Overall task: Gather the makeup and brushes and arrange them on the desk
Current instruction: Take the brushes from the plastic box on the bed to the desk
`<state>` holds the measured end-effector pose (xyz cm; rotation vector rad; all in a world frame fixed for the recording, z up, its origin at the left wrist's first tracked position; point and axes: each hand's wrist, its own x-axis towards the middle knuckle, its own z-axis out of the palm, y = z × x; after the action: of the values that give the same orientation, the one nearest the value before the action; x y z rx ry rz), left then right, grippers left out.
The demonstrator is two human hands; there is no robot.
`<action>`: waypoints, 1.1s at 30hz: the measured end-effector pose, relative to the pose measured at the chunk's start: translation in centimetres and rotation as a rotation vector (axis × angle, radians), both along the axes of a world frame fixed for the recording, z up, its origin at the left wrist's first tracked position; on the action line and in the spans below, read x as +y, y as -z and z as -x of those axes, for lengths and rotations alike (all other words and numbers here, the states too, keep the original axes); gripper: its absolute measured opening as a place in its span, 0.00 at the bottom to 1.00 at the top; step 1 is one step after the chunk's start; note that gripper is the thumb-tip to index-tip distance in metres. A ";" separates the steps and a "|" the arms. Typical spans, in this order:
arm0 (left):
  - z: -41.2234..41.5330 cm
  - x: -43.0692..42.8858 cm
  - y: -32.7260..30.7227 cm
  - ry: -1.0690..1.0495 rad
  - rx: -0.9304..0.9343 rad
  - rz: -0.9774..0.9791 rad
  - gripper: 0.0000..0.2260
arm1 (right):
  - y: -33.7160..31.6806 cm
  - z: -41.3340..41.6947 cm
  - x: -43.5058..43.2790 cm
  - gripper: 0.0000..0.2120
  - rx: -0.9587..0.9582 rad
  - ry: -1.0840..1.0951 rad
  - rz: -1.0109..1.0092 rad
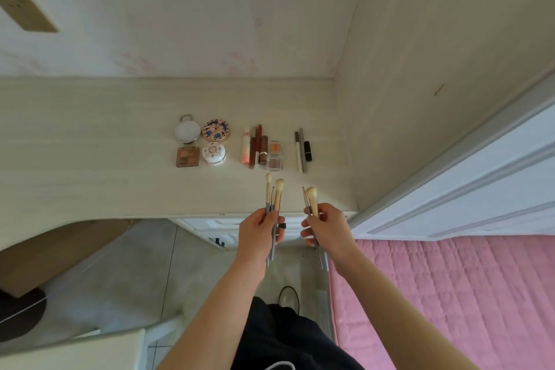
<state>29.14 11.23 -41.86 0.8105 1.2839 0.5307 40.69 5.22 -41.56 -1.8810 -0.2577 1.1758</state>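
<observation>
My left hand (259,233) grips three makeup brushes (274,194), bristles pointing away over the desk's front edge. My right hand (326,228) holds two more brushes (310,198) the same way. On the pale wooden desk (90,144) makeup lies in neat groups: a white round compact (187,131), a patterned round compact (215,130), a square blush palette (188,156), a small white jar (213,153), several lip tubes (255,146), two small clear palettes (274,155), pencils (300,152) and a black lipstick (307,151).
A wall panel (420,84) bounds the desk on the right. White drawers (216,228) sit under the desk front. A pink quilted bed (450,294) lies to the right, a white door (480,189) beyond it. A chair back (75,348) stands at the lower left.
</observation>
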 end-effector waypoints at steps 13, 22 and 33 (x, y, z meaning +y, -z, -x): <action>-7.7 9.9 1.6 0.166 0.049 0.143 0.06 | 1.0 -6.1 8.2 0.08 -0.055 0.135 0.087; -12.4 13.9 3.0 0.430 0.142 0.199 0.07 | 2.1 -9.9 12.3 0.08 -0.085 0.268 0.152; -19.3 15.3 4.3 0.390 0.139 0.270 0.06 | 4.5 -15.4 15.0 0.11 -0.115 0.215 0.246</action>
<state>48.41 26.57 -46.14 0.8521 1.2495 -0.0109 56.10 20.18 -46.09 -2.1337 0.0295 0.9906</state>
